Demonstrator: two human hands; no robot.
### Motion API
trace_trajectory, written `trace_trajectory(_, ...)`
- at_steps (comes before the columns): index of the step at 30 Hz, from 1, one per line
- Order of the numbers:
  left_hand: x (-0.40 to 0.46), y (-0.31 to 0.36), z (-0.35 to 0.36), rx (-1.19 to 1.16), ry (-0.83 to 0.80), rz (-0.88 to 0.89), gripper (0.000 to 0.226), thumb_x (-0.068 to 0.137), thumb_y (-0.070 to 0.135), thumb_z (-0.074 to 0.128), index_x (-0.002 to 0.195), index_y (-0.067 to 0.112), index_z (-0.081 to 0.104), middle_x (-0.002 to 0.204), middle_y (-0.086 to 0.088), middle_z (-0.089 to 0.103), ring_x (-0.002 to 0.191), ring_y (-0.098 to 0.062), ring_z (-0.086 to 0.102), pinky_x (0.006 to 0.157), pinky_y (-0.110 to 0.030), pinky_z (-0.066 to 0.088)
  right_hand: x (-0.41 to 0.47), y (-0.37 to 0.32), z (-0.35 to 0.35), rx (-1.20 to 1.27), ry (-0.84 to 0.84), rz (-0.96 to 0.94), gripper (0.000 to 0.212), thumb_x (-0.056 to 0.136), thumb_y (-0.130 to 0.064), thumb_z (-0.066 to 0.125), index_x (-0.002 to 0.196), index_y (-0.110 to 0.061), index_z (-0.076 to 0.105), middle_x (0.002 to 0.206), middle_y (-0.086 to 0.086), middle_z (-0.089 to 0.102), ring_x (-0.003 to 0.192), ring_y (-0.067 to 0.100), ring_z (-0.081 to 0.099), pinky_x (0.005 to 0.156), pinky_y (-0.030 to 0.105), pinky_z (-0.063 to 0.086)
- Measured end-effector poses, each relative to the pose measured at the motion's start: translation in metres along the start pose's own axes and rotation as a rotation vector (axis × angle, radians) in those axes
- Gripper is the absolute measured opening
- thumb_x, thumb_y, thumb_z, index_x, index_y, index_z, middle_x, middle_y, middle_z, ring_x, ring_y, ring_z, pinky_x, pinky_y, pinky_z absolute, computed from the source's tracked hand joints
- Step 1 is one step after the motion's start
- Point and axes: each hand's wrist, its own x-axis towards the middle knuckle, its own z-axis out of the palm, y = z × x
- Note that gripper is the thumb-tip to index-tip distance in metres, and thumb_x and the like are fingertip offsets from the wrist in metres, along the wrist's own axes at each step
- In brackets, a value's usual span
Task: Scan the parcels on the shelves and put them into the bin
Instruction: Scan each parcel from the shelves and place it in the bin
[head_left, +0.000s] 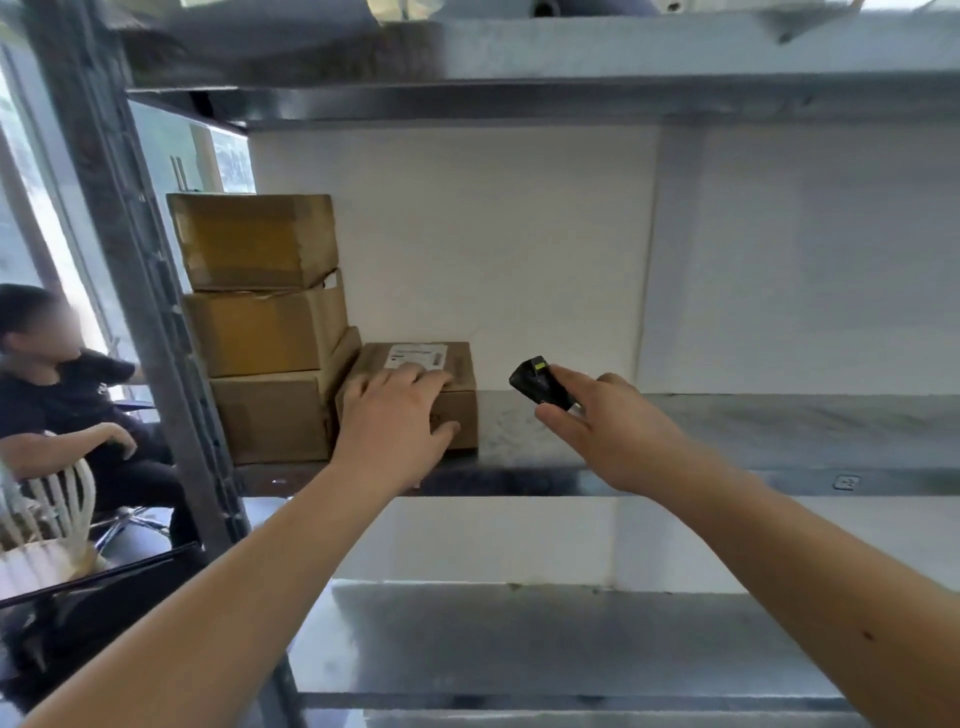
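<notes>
On the middle shelf (727, 421), at about 9 o'clock from the frame's centre, a small parcel (457, 410) lies flat with a white label (417, 356) on its top face. The left hand (397, 410) is laid over this parcel, fingers spread across the top near the label and the thumb hooked down over the front face, so it grasps the box. Touching the parcel at its 9 o'clock side stands a stack of three boxes (260, 332), one upon another, against the shelf's left post (130, 270). At 3 o'clock from the parcel, a little apart from it, the right hand (602, 421) grips a black scanner (537, 384) between thumb and fingers, the scanner's head tilted toward the parcel. The scanner is held above the shelf, not resting on it. A lower shelf (519, 639) shows at 6 o'clock. Beyond the post, at far 9 o'clock, a person (67, 400) sits on a chair (62, 499). The bin cannot be seen.
</notes>
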Motion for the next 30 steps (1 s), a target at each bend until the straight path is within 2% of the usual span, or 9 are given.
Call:
trace_trajectory(5,0.01,0.011,0.002,-0.1,0.076,0.02,0.042,0.092,0.056,0.069,0.129,0.037,0.068,0.127,0.009,0.068,0.116,-0.02,0.06,0.099,-0.042,0.046,0.009,-0.001,-0.001,-0.048,-0.014,0.018,0.05,0.101,-0.063,0.042,0.146,-0.043,0.04,0.094,0.001,0.048,0.079,0.019,0.054,0.072,0.037,0.05)
trace_trajectory(10,0.026,0.009,-0.01,-0.332,0.003,0.05,0.027,0.101,0.054,0.056,0.108,0.036,0.075,0.106,0.017,0.071,0.097,-0.012,0.065,0.077,-0.034,0.053,0.015,-0.002,-0.001,-0.097,-0.029,0.021,0.055,0.101,-0.065,0.04,0.151,-0.045,0.035,0.095,-0.001,0.047,0.081,0.018,0.053,0.071,0.036,0.05)
trace_trajectory(12,0.038,0.0,-0.016,-0.384,-0.028,-0.022,0.029,0.104,0.051,0.053,0.113,0.034,0.075,0.112,0.011,0.071,0.097,-0.015,0.065,0.08,-0.038,0.058,0.017,-0.002,-0.001,-0.097,-0.027,0.018,0.055,0.101,-0.065,0.04,0.152,-0.045,0.034,0.096,-0.001,0.048,0.082,0.018,0.054,0.073,0.037,0.051)
trace_trajectory(15,0.051,-0.008,-0.017,-0.253,-0.185,-0.126,0.037,0.102,0.054,0.053,0.123,0.029,0.07,0.124,0.002,0.066,0.1,-0.018,0.063,0.085,-0.042,0.059,0.022,-0.003,0.0,-0.081,-0.02,0.016,0.054,0.101,-0.065,0.04,0.151,-0.045,0.035,0.096,-0.001,0.049,0.081,0.018,0.055,0.073,0.038,0.053)
trace_trajectory(20,0.059,-0.012,-0.012,-0.351,-0.189,-0.148,0.04,0.083,0.069,0.072,0.089,0.029,0.069,0.109,0.007,0.07,0.095,-0.012,0.063,0.068,-0.03,0.053,0.031,-0.005,0.002,-0.083,0.0,-0.015,0.051,0.1,-0.065,0.04,0.147,-0.044,0.039,0.093,-0.002,0.049,0.077,0.016,0.054,0.062,0.031,0.044)
trace_trajectory(23,0.059,-0.011,-0.005,-0.527,-0.148,-0.225,0.059,0.068,0.074,0.083,0.104,0.028,0.074,0.112,0.009,0.065,0.098,-0.01,0.061,0.072,-0.027,0.053,0.032,0.0,0.003,-0.094,0.011,-0.008,0.053,0.1,-0.066,0.038,0.149,-0.046,0.036,0.095,-0.001,0.05,0.077,0.016,0.054,0.063,0.032,0.046)
trace_trajectory(25,0.06,-0.01,0.0,-0.714,-0.164,-0.347,0.063,0.065,0.065,0.091,0.114,0.031,0.071,0.117,0.011,0.061,0.092,-0.004,0.058,0.068,-0.021,0.05,0.032,0.005,0.004,-0.085,0.008,0.025,0.054,0.1,-0.067,0.038,0.151,-0.047,0.034,0.098,-0.001,0.051,0.081,0.015,0.055,0.067,0.033,0.047)
trace_trajectory(28,0.059,-0.007,0.009,-1.102,-0.327,-0.516,0.078,0.068,0.047,0.097,0.136,0.033,0.062,0.127,0.006,0.064,0.1,-0.014,0.067,0.07,-0.029,0.061,0.029,0.014,0.003,-0.061,-0.001,0.054,0.054,0.1,-0.068,0.038,0.151,-0.047,0.035,0.099,-0.004,0.051,0.082,0.012,0.055,0.064,0.028,0.044)
trace_trajectory(30,0.057,-0.001,0.013,-1.231,-0.428,-0.508,0.084,0.073,0.043,0.095,0.146,0.039,0.053,0.128,0.005,0.065,0.102,-0.018,0.07,0.064,-0.028,0.062,0.026,0.019,0.0,-0.065,-0.003,0.058,0.054,0.1,-0.068,0.038,0.15,-0.047,0.035,0.098,-0.006,0.05,0.082,0.01,0.054,0.063,0.026,0.043)
